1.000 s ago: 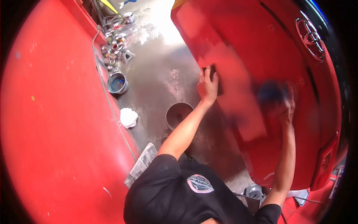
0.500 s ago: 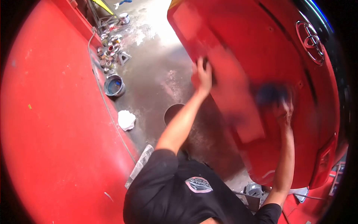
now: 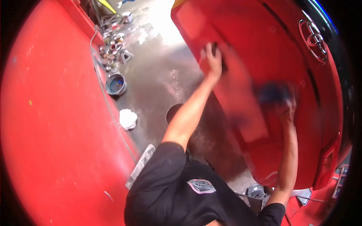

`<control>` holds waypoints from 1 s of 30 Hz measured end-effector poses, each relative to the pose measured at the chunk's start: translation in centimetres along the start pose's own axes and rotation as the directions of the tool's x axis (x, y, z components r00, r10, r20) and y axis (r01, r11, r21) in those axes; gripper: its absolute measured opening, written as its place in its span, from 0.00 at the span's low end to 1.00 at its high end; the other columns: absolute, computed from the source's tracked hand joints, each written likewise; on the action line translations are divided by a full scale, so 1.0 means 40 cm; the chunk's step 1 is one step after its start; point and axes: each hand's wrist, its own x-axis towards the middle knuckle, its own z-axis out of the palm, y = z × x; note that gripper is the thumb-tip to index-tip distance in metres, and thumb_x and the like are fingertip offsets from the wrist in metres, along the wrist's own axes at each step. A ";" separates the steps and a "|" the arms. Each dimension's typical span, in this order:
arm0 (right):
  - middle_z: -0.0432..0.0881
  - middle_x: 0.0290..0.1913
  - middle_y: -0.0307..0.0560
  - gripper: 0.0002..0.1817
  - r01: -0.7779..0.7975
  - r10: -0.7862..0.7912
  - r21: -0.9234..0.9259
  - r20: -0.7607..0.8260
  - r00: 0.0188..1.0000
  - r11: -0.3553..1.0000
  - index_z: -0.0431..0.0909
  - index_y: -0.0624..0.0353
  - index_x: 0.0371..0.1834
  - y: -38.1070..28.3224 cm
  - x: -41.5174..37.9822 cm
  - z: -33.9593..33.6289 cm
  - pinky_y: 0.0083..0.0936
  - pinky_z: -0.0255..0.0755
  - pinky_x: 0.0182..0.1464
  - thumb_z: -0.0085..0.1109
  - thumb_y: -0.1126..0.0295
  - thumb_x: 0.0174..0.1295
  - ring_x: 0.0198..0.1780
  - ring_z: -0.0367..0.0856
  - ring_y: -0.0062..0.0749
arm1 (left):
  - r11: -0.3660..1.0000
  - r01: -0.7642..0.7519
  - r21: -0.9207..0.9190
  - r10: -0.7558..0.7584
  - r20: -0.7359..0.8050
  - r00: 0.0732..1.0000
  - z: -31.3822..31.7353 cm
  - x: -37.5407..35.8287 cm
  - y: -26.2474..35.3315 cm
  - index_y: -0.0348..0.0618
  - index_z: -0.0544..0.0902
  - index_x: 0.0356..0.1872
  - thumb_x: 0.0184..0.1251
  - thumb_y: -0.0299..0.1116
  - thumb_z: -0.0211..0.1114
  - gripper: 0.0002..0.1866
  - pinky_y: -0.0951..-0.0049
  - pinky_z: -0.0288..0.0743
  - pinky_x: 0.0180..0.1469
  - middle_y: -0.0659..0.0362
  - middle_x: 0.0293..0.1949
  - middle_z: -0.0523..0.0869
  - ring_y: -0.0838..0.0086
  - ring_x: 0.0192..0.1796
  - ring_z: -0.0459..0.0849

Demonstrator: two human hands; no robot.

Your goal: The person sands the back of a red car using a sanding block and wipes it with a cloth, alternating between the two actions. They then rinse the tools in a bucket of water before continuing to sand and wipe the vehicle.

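A red car panel (image 3: 271, 45) with a chrome emblem (image 3: 313, 39) fills the right side, a dull, paler band (image 3: 241, 98) running along its near edge. At the upper part of that band, my left hand (image 3: 214, 62) is closed on a dark block (image 3: 224, 63), pressed to the surface and mostly hidden by the fingers. Lower and to the right, my right hand (image 3: 287, 108) grips a dark blue cloth (image 3: 273, 94) against the glossy red. Motion blur smears the cloth, so its exact shape does not show.
A bucket (image 3: 115, 85) with dark liquid and something blue stands on the left floor, below several small cans (image 3: 109, 62). Near it lie a white wad (image 3: 128, 119) and a metal stand (image 3: 126, 56). Another large red surface (image 3: 56, 124) borders the left.
My left hand has moved a little right and further onto the panel with the dark block. My right hand stays in nearly the same place with the blue cloth.
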 end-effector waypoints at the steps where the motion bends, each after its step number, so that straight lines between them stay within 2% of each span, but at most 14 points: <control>1: 0.78 0.69 0.59 0.30 -0.018 0.018 0.006 0.014 1.000 1.000 0.87 0.53 0.67 -0.007 -0.005 0.000 0.63 0.65 0.81 0.68 0.74 0.56 0.73 0.74 0.63 | 1.000 0.013 0.003 -0.013 0.010 1.000 -0.011 0.039 0.022 0.47 0.82 0.68 0.81 0.47 0.66 0.23 0.45 0.81 0.61 0.41 0.58 0.89 0.40 0.61 0.87; 2: 0.78 0.69 0.59 0.30 -0.019 0.018 0.011 0.019 1.000 1.000 0.87 0.53 0.67 -0.008 -0.009 0.008 0.63 0.65 0.81 0.68 0.74 0.56 0.73 0.74 0.63 | 0.998 0.070 0.005 -0.070 0.010 0.997 -0.025 0.045 0.046 0.46 0.82 0.66 0.80 0.45 0.66 0.22 0.46 0.81 0.60 0.43 0.57 0.89 0.41 0.60 0.87; 4: 0.78 0.69 0.59 0.30 -0.028 0.028 0.051 0.009 1.000 0.998 0.86 0.52 0.67 0.000 -0.016 0.005 0.63 0.63 0.82 0.69 0.74 0.56 0.74 0.74 0.63 | 0.999 -0.023 -0.037 0.021 -0.053 0.998 -0.014 -0.043 0.008 0.46 0.81 0.71 0.81 0.45 0.67 0.24 0.49 0.81 0.64 0.44 0.60 0.89 0.43 0.63 0.88; 8: 0.79 0.68 0.59 0.31 0.001 -0.001 -0.020 -0.020 1.000 1.000 0.86 0.51 0.68 0.007 -0.009 0.000 0.65 0.62 0.82 0.69 0.73 0.56 0.74 0.74 0.62 | 0.986 -0.162 -0.048 0.163 0.006 0.987 -0.060 -0.284 -0.056 0.49 0.77 0.80 0.83 0.43 0.66 0.29 0.54 0.76 0.77 0.44 0.66 0.88 0.48 0.73 0.84; 9: 0.79 0.68 0.60 0.31 -0.002 0.001 -0.016 -0.015 1.000 1.000 0.86 0.52 0.68 0.002 -0.004 -0.004 0.66 0.61 0.83 0.70 0.73 0.56 0.74 0.74 0.63 | 0.986 -0.164 -0.035 0.163 -0.035 0.986 -0.025 -0.238 -0.067 0.47 0.80 0.75 0.82 0.42 0.66 0.26 0.53 0.76 0.74 0.45 0.64 0.88 0.47 0.71 0.84; 11: 0.79 0.68 0.60 0.31 0.003 -0.003 -0.011 0.006 1.000 1.000 0.86 0.52 0.68 0.012 -0.012 0.000 0.67 0.60 0.84 0.70 0.73 0.56 0.74 0.74 0.63 | 0.999 0.032 -0.006 -0.031 0.001 1.000 -0.001 -0.061 -0.003 0.45 0.83 0.68 0.81 0.41 0.67 0.21 0.50 0.78 0.68 0.44 0.60 0.89 0.45 0.67 0.85; 13: 0.79 0.68 0.61 0.30 0.005 -0.007 0.022 0.050 0.999 1.000 0.87 0.53 0.67 0.035 -0.035 0.029 0.67 0.58 0.84 0.71 0.73 0.56 0.73 0.74 0.63 | 0.992 -0.068 -0.107 0.071 0.019 0.997 0.045 0.111 -0.035 0.43 0.83 0.62 0.80 0.41 0.67 0.18 0.47 0.79 0.62 0.44 0.55 0.89 0.44 0.61 0.86; 14: 0.79 0.68 0.61 0.30 0.004 -0.006 0.031 0.065 0.998 1.000 0.87 0.53 0.67 0.026 -0.035 0.036 0.67 0.58 0.84 0.71 0.73 0.56 0.73 0.74 0.63 | 1.000 0.023 -0.009 -0.023 -0.009 1.000 0.000 0.117 0.027 0.42 0.83 0.59 0.80 0.41 0.66 0.17 0.47 0.79 0.60 0.43 0.52 0.88 0.42 0.58 0.87; 18: 0.79 0.69 0.61 0.30 -0.008 0.010 0.051 -0.037 0.999 0.999 0.87 0.53 0.67 0.009 -0.023 0.019 0.68 0.56 0.85 0.70 0.74 0.57 0.74 0.74 0.62 | 1.000 -0.020 0.001 0.020 -0.077 0.997 -0.024 -0.129 -0.024 0.43 0.83 0.68 0.81 0.44 0.67 0.23 0.48 0.79 0.65 0.39 0.60 0.88 0.40 0.65 0.86; 20: 0.79 0.69 0.61 0.30 0.007 -0.007 -0.021 -0.014 1.000 1.000 0.87 0.52 0.68 0.017 -0.020 0.017 0.69 0.55 0.86 0.69 0.75 0.58 0.74 0.74 0.63 | 0.988 -0.115 0.099 0.114 0.011 0.993 -0.048 -0.357 -0.070 0.49 0.78 0.79 0.81 0.46 0.67 0.30 0.48 0.83 0.67 0.38 0.79 0.75 0.38 0.71 0.84; 23: 0.79 0.69 0.60 0.29 0.005 -0.005 -0.017 -0.004 1.000 1.000 0.87 0.52 0.68 0.012 -0.020 0.007 0.68 0.56 0.85 0.69 0.76 0.59 0.75 0.74 0.64 | 0.996 -0.092 0.016 0.092 0.022 0.996 -0.045 -0.348 -0.041 0.50 0.80 0.76 0.80 0.45 0.69 0.28 0.45 0.84 0.62 0.39 0.74 0.79 0.38 0.68 0.85; 26: 0.79 0.70 0.58 0.29 0.017 -0.016 0.011 -0.049 0.999 1.000 0.87 0.51 0.67 0.015 -0.024 0.025 0.63 0.61 0.83 0.69 0.75 0.59 0.75 0.74 0.61 | 0.997 -0.013 0.082 0.013 -0.007 1.000 -0.020 -0.141 0.018 0.49 0.80 0.69 0.80 0.44 0.68 0.23 0.40 0.81 0.57 0.40 0.60 0.85 0.37 0.59 0.87; 27: 0.79 0.70 0.58 0.29 0.018 -0.017 0.023 -0.045 0.999 1.000 0.87 0.51 0.67 0.017 -0.024 0.041 0.63 0.61 0.83 0.69 0.75 0.59 0.75 0.74 0.61 | 0.994 0.089 0.065 -0.092 0.042 0.995 -0.044 -0.135 0.050 0.44 0.83 0.66 0.78 0.42 0.68 0.22 0.43 0.78 0.63 0.41 0.57 0.87 0.42 0.64 0.84; 30: 0.80 0.70 0.55 0.29 -0.114 0.121 0.186 -0.028 0.992 0.976 0.87 0.49 0.67 0.029 -0.051 0.039 0.59 0.65 0.81 0.71 0.74 0.58 0.76 0.75 0.59 | 0.997 -0.076 -0.007 0.075 -0.050 0.996 -0.010 -0.270 -0.066 0.47 0.79 0.75 0.81 0.45 0.68 0.27 0.43 0.82 0.62 0.38 0.66 0.84 0.38 0.66 0.85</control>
